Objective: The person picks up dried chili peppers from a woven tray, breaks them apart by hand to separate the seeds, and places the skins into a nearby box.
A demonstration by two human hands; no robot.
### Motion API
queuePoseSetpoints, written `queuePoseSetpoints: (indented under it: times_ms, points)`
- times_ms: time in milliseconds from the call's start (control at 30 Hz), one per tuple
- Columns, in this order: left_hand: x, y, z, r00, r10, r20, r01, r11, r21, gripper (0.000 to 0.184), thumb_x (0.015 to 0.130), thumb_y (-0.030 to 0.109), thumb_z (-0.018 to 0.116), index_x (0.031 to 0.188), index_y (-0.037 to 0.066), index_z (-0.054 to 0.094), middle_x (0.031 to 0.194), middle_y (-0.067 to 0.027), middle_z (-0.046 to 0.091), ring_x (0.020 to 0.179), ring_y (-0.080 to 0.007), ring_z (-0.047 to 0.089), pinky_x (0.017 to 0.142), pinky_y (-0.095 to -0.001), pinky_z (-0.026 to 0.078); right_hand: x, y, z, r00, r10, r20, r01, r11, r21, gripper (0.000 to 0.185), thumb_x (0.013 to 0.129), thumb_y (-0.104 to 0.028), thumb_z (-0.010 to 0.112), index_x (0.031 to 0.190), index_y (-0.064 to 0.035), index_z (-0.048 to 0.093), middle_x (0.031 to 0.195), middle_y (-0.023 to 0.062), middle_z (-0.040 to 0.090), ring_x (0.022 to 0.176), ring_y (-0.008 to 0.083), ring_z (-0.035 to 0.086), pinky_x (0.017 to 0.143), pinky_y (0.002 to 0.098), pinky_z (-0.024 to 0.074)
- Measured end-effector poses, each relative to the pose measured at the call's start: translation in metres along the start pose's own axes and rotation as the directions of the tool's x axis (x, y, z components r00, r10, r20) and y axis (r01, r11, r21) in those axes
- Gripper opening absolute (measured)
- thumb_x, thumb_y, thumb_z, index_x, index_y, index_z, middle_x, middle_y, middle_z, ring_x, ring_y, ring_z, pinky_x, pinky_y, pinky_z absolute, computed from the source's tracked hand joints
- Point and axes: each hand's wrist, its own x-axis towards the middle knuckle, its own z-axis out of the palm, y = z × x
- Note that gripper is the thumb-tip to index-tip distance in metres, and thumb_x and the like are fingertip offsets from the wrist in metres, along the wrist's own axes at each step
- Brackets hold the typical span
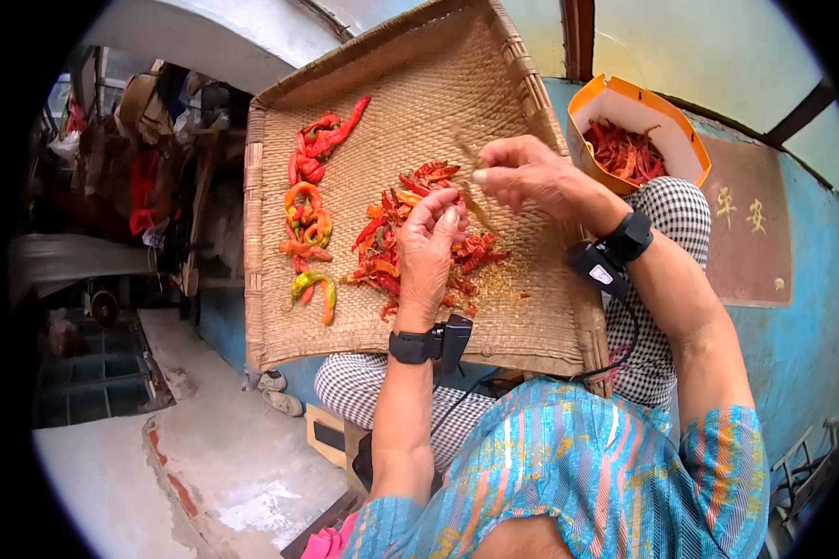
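Note:
A woven basket tray (438, 93) lies tilted across my lap. My left hand (426, 247) is over the pile of dried red chili peppers (382, 261), its thumb and fingers pressed together; what they hold is hidden. To its right, my right hand (527, 177) hangs above the tray with its fingers closed in a pinch, slightly blurred, and I cannot make out anything in it. Loose yellow seeds (508, 279) are scattered beside the pile. Along the tray's left side runs a row of fresher chili peppers (305, 224), red, orange and green.
An orange-rimmed white box (685, 140) with dried red chilies stands at the upper right, by my knee in checked trousers (671, 214). A blue wall (811, 279) rises on the right. Clutter fills the dark left side above the concrete floor (224, 410).

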Motion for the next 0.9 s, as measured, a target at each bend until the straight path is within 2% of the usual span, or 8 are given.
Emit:
queuePoseSetpoints:
  times_ms: [100,233,333,467,667,733,800,900]
  points:
    - [-0.001,-0.010,-0.002,0.998,0.055,-0.009,-0.049,0.946,0.322,0.022,0.090,0.010,0.057,0.110,0.000,0.061,0.092,-0.0064,0.066,0.076,-0.0120,0.062,0.067,-0.0265,0.052,0.002,-0.004,-0.012,0.988,0.010,-0.154,0.035,0.957,0.288,0.016,0.090,-0.022,0.062,0.086,-0.0069,0.058,0.069,-0.0038,0.053,0.058,0.0030,0.050,0.049,0.0163,0.0431]
    - [-0.013,-0.022,0.001,0.956,0.141,0.256,-0.284,0.652,0.703,0.028,0.082,0.007,0.064,0.109,0.003,0.060,0.090,-0.0118,0.062,0.080,-0.0218,0.062,0.072,-0.0321,0.050,0.004,-0.004,-0.038,0.862,-0.017,-0.507,0.381,0.680,0.626,0.021,0.090,-0.027,0.062,0.090,-0.0076,0.054,0.072,-0.0025,0.049,0.063,0.0054,0.043,0.054,0.0192,0.0390]
    - [-0.015,-0.025,0.001,0.879,0.246,0.409,-0.477,0.481,0.736,0.035,0.078,0.004,0.065,0.112,0.004,0.057,0.095,-0.0143,0.058,0.081,-0.0293,0.060,0.072,-0.0373,0.049,0.004,-0.007,-0.047,0.737,0.050,-0.674,0.577,0.473,0.666,0.026,0.092,-0.030,0.060,0.091,-0.0050,0.054,0.071,-0.0028,0.047,0.063,0.0067,0.043,0.054,0.0194,0.0382]
    - [-0.012,-0.032,0.000,0.867,0.227,0.444,-0.499,0.402,0.768,0.038,0.076,0.001,0.063,0.113,0.006,0.054,0.101,-0.0152,0.055,0.084,-0.0327,0.058,0.073,-0.0402,0.048,0.003,-0.007,-0.046,0.808,0.018,-0.589,0.491,0.531,0.691,0.027,0.093,-0.031,0.058,0.095,-0.0039,0.055,0.072,-0.0031,0.047,0.062,0.0055,0.043,0.053,0.0191,0.0379]
    - [-0.004,-0.027,0.001,0.911,0.186,0.369,-0.411,0.491,0.768,0.021,0.077,-0.001,0.062,0.098,0.005,0.060,0.085,-0.0151,0.058,0.075,-0.0335,0.059,0.067,-0.0390,0.049,0.002,-0.012,-0.022,0.947,-0.173,-0.271,0.257,0.915,0.313,0.024,0.093,-0.028,0.059,0.101,-0.0055,0.061,0.070,-0.0052,0.052,0.058,0.0023,0.046,0.050,0.0160,0.0391]
    - [0.001,-0.025,-0.003,0.912,0.234,0.336,-0.409,0.523,0.748,0.012,0.081,0.002,0.062,0.093,0.005,0.062,0.077,-0.0087,0.060,0.069,-0.0227,0.061,0.063,-0.0323,0.050,0.003,-0.010,-0.015,0.948,-0.159,-0.276,0.231,0.940,0.252,0.023,0.092,-0.029,0.060,0.097,-0.0070,0.063,0.069,-0.0053,0.052,0.058,0.0022,0.047,0.050,0.0161,0.0406]
    - [0.004,-0.021,-0.007,0.997,0.070,0.025,-0.073,0.870,0.487,0.012,0.084,0.006,0.064,0.095,0.003,0.063,0.080,-0.0038,0.064,0.068,-0.0122,0.060,0.059,-0.0278,0.049,0.001,-0.011,-0.007,0.970,-0.173,-0.170,0.156,0.982,-0.110,0.025,0.091,-0.029,0.061,0.095,-0.0044,0.064,0.069,-0.0012,0.055,0.059,0.0044,0.051,0.049,0.0173,0.0432]
    - [0.009,-0.020,-0.013,0.996,-0.012,-0.084,0.013,1.000,0.014,0.011,0.088,0.008,0.063,0.097,0.002,0.061,0.081,-0.0003,0.062,0.066,-0.0054,0.056,0.058,-0.0187,0.047,0.003,0.001,0.005,0.978,-0.204,0.048,0.204,0.872,-0.445,0.043,0.084,-0.035,0.068,0.102,0.0030,0.065,0.085,0.0120,0.067,0.071,0.0203,0.063,0.062,0.0326,0.0521]
